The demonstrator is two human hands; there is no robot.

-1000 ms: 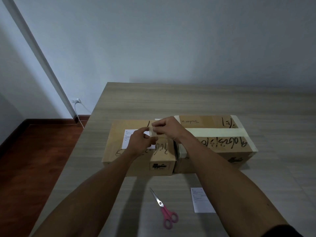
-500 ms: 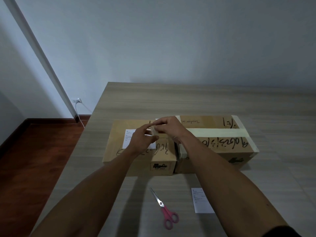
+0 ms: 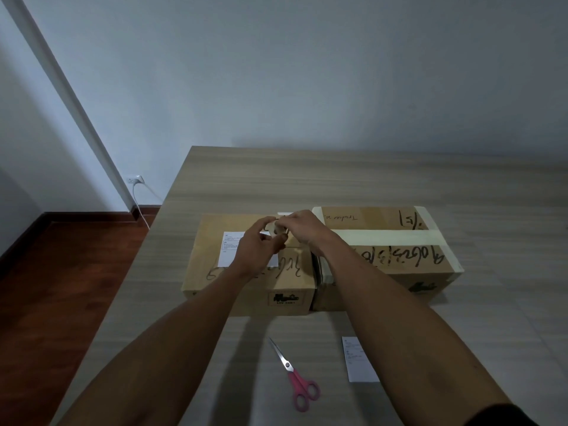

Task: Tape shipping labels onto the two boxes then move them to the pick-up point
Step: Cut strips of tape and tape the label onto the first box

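Two boxes sit side by side on the bench, touching along their inner sides. On the left box a white label lies flat on top, partly covered by our left hand. The right box already carries wide pale tape but no label; the second label lies on the bench at about 5 o'clock from the left box, well apart from it. Scissors with pink handles lie between our forearms, at about 6 o'clock.

Both hands meet above the left box's far right corner. Our right hand has its fingers curled round a small roll of tape; the left hand's thumb and forefinger appear to pinch at the roll's free end, its other fingers loosely bent.

We judge the step to be pulling a strip free. To do it well, we would draw the end out level toward 9 o'clock, keep it off the cardboard until it spans a label edge, then press it down from the middle outward.

The bench's left edge runs close beside the left box, with floor below. Open room lies beyond the boxes at 12 o'clock and to the right at 3 o'clock.
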